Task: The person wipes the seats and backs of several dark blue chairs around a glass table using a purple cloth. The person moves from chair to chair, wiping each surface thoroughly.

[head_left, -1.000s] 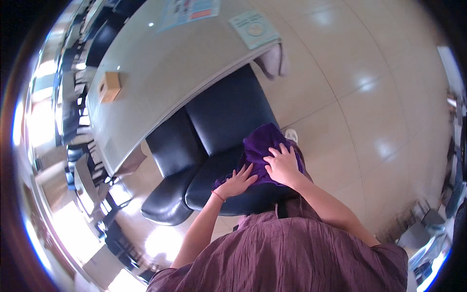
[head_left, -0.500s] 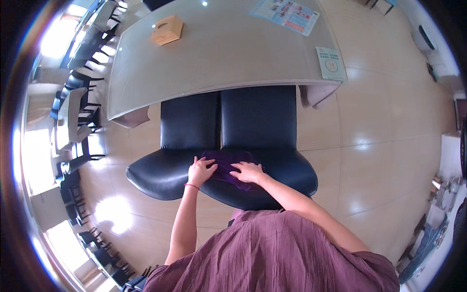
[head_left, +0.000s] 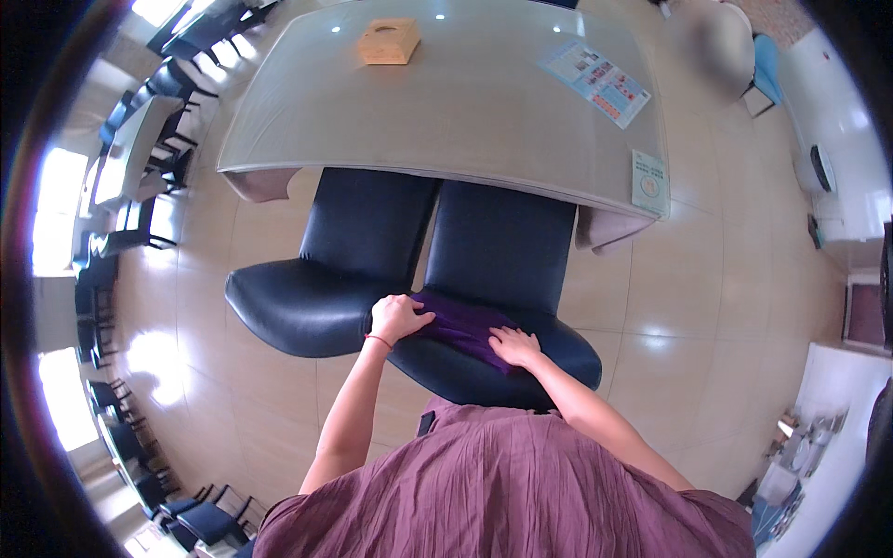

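Note:
A dark purple cloth (head_left: 462,327) is spread over the seat of the right black chair (head_left: 493,251), near its backrest. My left hand (head_left: 398,319) rests at the cloth's left edge, thumb and fingers apart. At the cloth's right side, my right hand (head_left: 514,347) lies with its fingers stretched out, pressing on the fabric. The cloth reaches across between both hands, lightly creased. Close on the left stands a second black chair (head_left: 326,298), its seat touching or nearly touching the first.
Beyond the chairs is a covered table (head_left: 446,112). On it are a wooden tissue box (head_left: 391,42), a printed sheet (head_left: 595,82) and a green card (head_left: 649,182). More tables and dark chairs (head_left: 209,521) line the left side. Tiled floor (head_left: 707,279) extends right.
My hands have moved further apart, the right one to the right. The cloth now looks wider and smoother between them. The whole view has shifted and turned slightly.

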Motion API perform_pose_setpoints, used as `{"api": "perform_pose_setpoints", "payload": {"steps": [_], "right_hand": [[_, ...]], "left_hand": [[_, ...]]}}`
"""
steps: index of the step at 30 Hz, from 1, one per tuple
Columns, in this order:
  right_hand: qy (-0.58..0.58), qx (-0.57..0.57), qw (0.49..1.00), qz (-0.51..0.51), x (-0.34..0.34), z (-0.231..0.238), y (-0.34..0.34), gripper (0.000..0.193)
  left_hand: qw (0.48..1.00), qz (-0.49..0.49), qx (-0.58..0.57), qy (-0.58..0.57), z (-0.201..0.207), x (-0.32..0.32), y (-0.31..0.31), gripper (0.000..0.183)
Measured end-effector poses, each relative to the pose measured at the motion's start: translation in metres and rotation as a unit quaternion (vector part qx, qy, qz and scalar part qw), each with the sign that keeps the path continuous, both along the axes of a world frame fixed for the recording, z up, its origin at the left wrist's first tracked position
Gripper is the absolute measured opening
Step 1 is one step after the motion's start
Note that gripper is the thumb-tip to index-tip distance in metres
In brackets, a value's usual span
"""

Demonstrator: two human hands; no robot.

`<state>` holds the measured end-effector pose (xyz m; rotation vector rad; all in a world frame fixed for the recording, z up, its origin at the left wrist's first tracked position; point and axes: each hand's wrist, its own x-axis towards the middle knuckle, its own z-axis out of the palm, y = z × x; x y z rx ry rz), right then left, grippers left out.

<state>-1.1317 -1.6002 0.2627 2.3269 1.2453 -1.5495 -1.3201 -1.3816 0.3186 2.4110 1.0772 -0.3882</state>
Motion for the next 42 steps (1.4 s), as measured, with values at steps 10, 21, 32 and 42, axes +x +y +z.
{"api": "perform_pose_setpoints", "payload": {"steps": [10, 21, 32, 42], "right_hand": [[-0.015, 0.083, 0.996, 0.026, 0.029, -0.001, -0.056, 0.055], [0.004, 0.051, 0.999, 0.019, 0.032, 0.019, -0.043, 0.056], [-0.011, -0.165, 0.986, -0.029, 0.143, -0.035, -0.07, 0.114], [0.239, -0.206, 0.852, -0.419, 0.149, -0.026, -0.116, 0.077]], "left_hand": [[1.0, 0.023, -0.001, 0.002, 0.026, 0.019, -0.05, 0.042], [0.997, 0.07, -0.019, 0.01, 0.029, 0.014, -0.049, 0.038], [0.989, -0.014, -0.104, 0.104, 0.0, 0.018, -0.024, 0.087], [0.981, -0.049, -0.122, 0.14, -0.01, -0.004, 0.001, 0.076]]}}
